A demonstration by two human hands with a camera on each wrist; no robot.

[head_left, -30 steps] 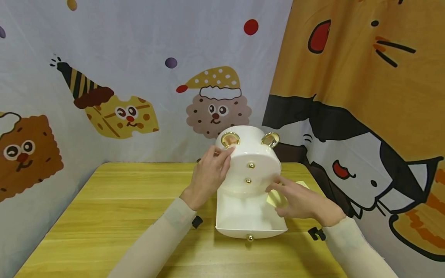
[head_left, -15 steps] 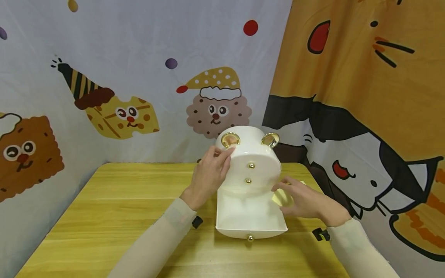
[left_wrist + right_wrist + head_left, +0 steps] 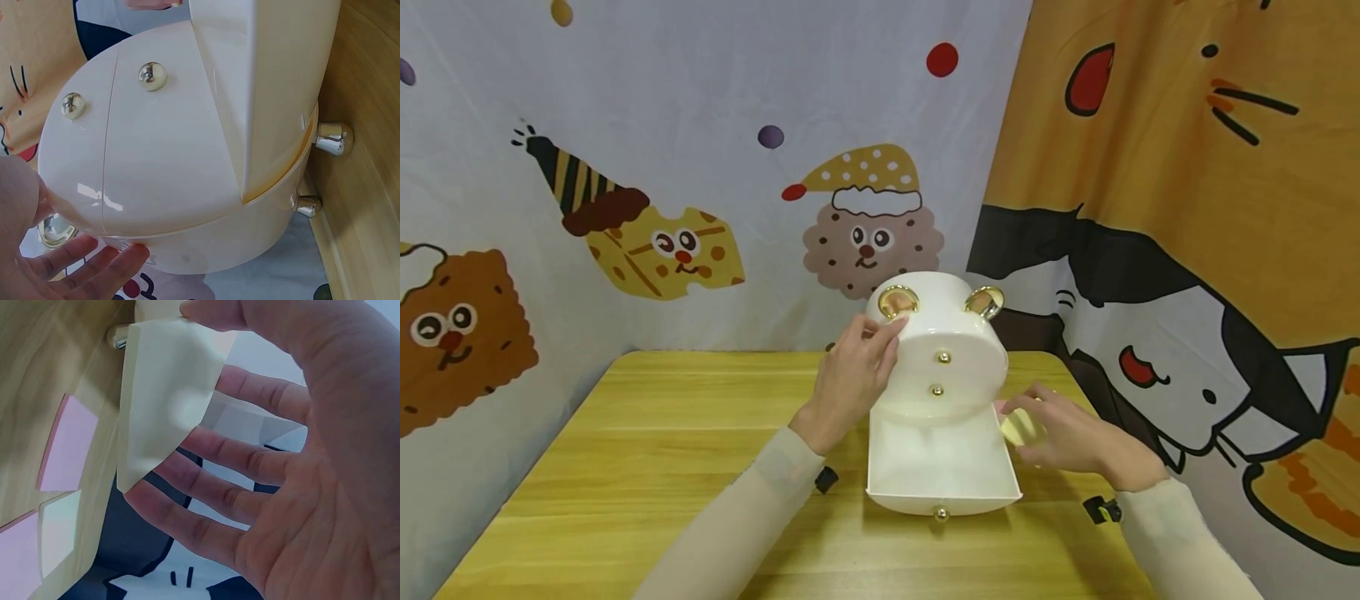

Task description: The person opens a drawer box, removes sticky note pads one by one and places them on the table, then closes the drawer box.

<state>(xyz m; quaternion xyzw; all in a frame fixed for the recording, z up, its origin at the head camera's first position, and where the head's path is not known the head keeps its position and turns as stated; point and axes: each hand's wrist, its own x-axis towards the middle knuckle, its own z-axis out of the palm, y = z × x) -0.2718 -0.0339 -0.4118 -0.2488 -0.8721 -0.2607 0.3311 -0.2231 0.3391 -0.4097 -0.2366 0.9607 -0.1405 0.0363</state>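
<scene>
A glossy white rounded storage box (image 3: 951,300) with gold ears and gold knobs stands on the table, its bottom drawer (image 3: 940,467) pulled out. My left hand (image 3: 850,375) rests on the box's upper left side; in the left wrist view its fingertips (image 3: 134,253) touch the side wall. Just right of the drawer, my right hand (image 3: 1078,437) pinches a pale yellow sticky note pad (image 3: 169,394) between thumb and fingers. Its edge shows a thick stack of sheets. No notes are visible inside the drawer.
On the wooden table (image 3: 700,467), in the right wrist view, lie a pink sticky note pad (image 3: 69,447), a pale yellow pad (image 3: 59,534) and another pink pad (image 3: 19,553). A cartoon-printed cloth (image 3: 700,100) hangs behind the table.
My right hand has moved right with the yellow pad, from over the drawer's right edge to beside it. A bit of pink now shows there. My left hand stays put.
</scene>
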